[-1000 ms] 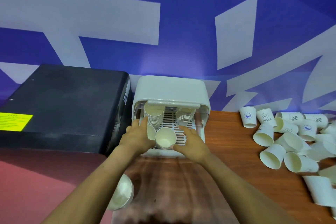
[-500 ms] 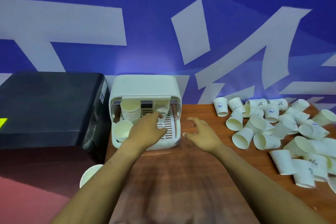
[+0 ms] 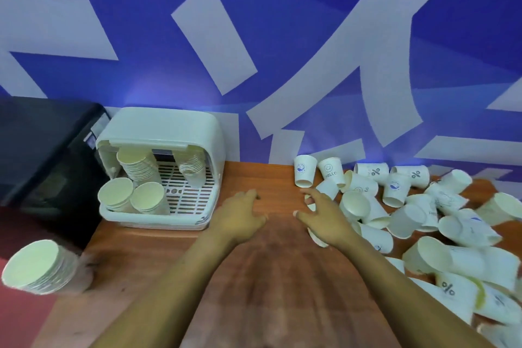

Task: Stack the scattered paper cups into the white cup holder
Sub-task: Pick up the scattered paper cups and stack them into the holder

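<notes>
Right, both hands out over the wooden table [image 3: 254, 277], w/ nothing held in either. Left hand [image 3: 240, 217] is palm-down, fingers relaxed and loosely spread, just right of the white cup holder [image 3: 169, 127]. Right hand [image 3: 324, 220] is palm-down too, fingers spread wide, fingertips [image 3: 306, 192] at the near edge of the scattered paper cups [image 3: 409, 220]; can't tell if they touch a cup.

Holder sits at abt 10 o'clock from the hands, against the blue and white wall [image 3: 254, 37], lid up. Inside: two upright-ish stacks at the back, leaning, and two cup stacks [image 3: 132, 198] lying at the front w/ mouths facing the camera, on the slotted tray.

Scattered cups fill the table from abt 1 to 4 o'clock, most on their sides, a few standing mouth-down near the wall, incl. one printed HELLO [image 3: 330, 171].

Another cup stack [image 3: 36, 265] at 8 o'clock, by the table's left edge, blurred. Black appliance [image 3: 42, 144] just left of the holder.
</notes>
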A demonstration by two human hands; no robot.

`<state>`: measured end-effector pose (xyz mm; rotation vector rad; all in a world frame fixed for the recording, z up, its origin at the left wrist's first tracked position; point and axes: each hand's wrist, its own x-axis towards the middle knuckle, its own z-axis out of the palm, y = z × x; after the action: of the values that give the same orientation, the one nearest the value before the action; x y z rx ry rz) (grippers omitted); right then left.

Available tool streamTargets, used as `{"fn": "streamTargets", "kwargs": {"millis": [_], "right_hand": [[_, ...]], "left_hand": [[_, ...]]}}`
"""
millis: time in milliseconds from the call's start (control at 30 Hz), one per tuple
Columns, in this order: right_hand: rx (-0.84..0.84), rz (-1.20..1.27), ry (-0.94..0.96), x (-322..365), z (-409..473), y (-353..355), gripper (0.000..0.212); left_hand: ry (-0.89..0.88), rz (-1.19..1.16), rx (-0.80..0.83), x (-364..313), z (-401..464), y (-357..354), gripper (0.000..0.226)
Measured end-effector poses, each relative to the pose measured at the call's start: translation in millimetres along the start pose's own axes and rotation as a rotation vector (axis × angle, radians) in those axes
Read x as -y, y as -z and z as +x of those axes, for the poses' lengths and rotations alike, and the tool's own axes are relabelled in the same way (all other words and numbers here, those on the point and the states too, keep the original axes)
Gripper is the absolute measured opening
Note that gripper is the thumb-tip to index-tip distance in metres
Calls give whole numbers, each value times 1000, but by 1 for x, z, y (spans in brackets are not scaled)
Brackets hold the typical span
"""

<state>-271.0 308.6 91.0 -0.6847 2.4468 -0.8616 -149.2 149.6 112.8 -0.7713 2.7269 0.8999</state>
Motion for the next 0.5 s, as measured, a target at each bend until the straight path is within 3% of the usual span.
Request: {"fn": "streamTargets", "kwargs": {"millis": [233,500], "right_hand": [[11,-68,-15,-77,16,56,56],[7,-203,11,-115,26,94,63]], "left_hand": [[67,-55,66,-58,17,-75,58],[131,-26,95,-97,37,-108,70]]}}
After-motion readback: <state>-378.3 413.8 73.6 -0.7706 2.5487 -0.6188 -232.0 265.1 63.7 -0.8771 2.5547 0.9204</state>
